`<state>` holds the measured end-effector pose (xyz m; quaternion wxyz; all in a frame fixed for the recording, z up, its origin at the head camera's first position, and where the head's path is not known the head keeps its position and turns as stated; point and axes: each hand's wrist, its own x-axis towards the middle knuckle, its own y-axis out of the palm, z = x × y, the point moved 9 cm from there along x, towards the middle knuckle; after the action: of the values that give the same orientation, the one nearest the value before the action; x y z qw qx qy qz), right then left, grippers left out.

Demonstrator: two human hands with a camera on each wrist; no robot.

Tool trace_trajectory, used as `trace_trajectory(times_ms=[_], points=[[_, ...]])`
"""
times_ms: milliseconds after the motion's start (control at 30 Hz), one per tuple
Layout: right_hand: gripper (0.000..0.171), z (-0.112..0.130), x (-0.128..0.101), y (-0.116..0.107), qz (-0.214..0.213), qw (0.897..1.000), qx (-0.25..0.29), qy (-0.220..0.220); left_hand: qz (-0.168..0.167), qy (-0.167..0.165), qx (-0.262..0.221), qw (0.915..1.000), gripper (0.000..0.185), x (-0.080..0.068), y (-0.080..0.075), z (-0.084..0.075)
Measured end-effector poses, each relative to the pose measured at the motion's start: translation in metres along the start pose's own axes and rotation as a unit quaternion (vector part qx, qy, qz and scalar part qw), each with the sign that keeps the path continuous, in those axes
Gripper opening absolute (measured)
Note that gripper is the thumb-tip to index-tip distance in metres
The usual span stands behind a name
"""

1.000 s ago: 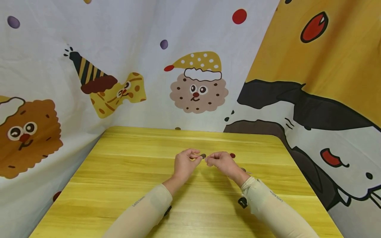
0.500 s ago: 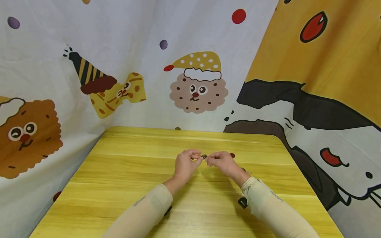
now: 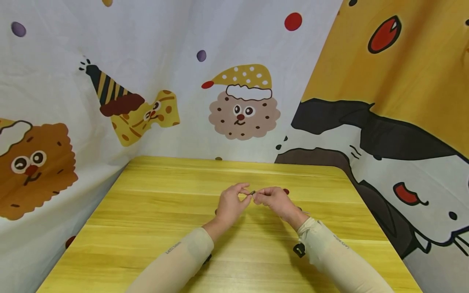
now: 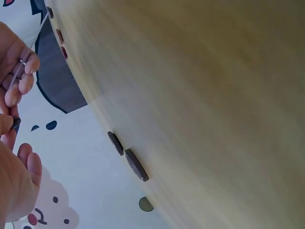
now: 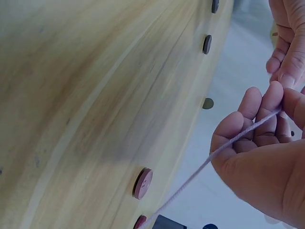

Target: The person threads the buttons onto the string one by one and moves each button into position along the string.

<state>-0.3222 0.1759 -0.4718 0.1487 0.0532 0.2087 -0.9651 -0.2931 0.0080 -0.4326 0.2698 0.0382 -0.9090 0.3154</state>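
My left hand (image 3: 230, 204) pinches a small dark button (image 3: 253, 193) between thumb and fingertips, just above the table. Seen from the left wrist, that button (image 4: 15, 123) is mostly covered by fingers. Close beside it, fingertips nearly meeting, my right hand (image 3: 274, 200) pinches a thin pale string (image 5: 190, 179). The string crosses the right palm and trails down toward the table in the right wrist view. Whether its end passes through a hole in the button is hidden by the fingers.
Loose buttons lie on the wooden table (image 3: 154, 228): a reddish button (image 5: 144, 184) and a dark button (image 5: 207, 44) in the right wrist view, and a larger dark button (image 4: 137, 165) in the left. A printed curtain (image 3: 165, 49) hangs behind the table.
My left hand has shifted slightly right toward the right hand, and the pinched button has turned more edge-on. A button behind the left hand now shows. The right hand has barely moved.
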Motion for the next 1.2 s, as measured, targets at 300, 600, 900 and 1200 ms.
trace_trajectory(times_ms=[300, 600, 900, 1200], points=[[0.032, 0.002, -0.001, 0.002, 0.015, 1.000, 0.020, -0.013, -0.017, 0.072, 0.032, 0.9967, 0.044, -0.003, -0.003, -0.016], [0.034, 0.001, 0.001, 0.002, 0.036, 0.998, 0.045, -0.026, -0.024, 0.115, 0.050, 0.9918, 0.050, -0.004, -0.002, -0.021], [0.037, 0.004, -0.002, 0.003, 0.037, 0.997, 0.054, -0.030, -0.014, 0.127, 0.049, 0.9906, 0.060, -0.005, 0.000, -0.022], [0.031, 0.004, -0.003, 0.000, 0.010, 1.000, 0.010, -0.025, 0.063, 0.022, -0.055, 0.9962, 0.057, -0.002, 0.009, -0.006]])
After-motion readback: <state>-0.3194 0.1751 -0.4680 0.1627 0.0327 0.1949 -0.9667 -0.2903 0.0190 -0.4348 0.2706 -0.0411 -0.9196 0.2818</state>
